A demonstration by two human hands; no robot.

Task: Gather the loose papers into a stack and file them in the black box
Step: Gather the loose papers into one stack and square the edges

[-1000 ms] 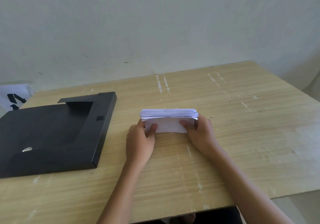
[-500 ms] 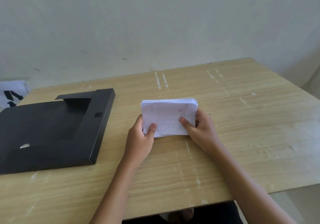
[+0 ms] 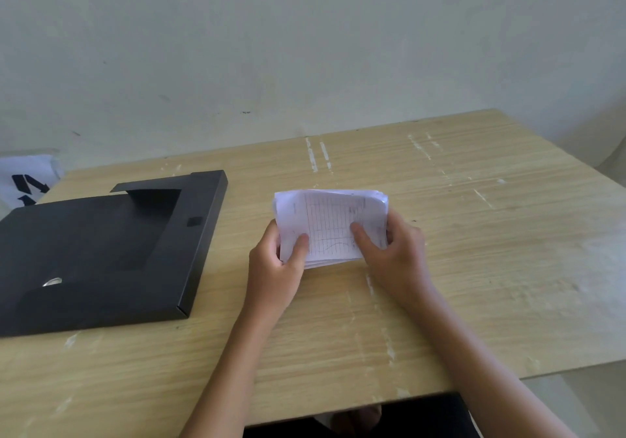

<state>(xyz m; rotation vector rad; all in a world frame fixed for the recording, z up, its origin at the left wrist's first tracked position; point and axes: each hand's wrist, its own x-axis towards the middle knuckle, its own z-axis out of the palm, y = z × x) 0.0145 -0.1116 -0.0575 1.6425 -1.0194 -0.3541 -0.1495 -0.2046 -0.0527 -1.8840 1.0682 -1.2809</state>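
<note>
One black box (image 3: pixel 101 251) beside papers (image 3: pixel 330 227)

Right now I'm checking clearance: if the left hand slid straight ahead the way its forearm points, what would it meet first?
The left hand already holds the paper stack, so that leads. Beyond it lies bare table, then probably the wall; depth is unclear. The black box sits off to its left.

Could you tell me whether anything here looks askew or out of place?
The papers, held in both hands, are not squared: their top right corners fan out unevenly. The black box lies closed to the left, so nothing is filed yet.
</note>
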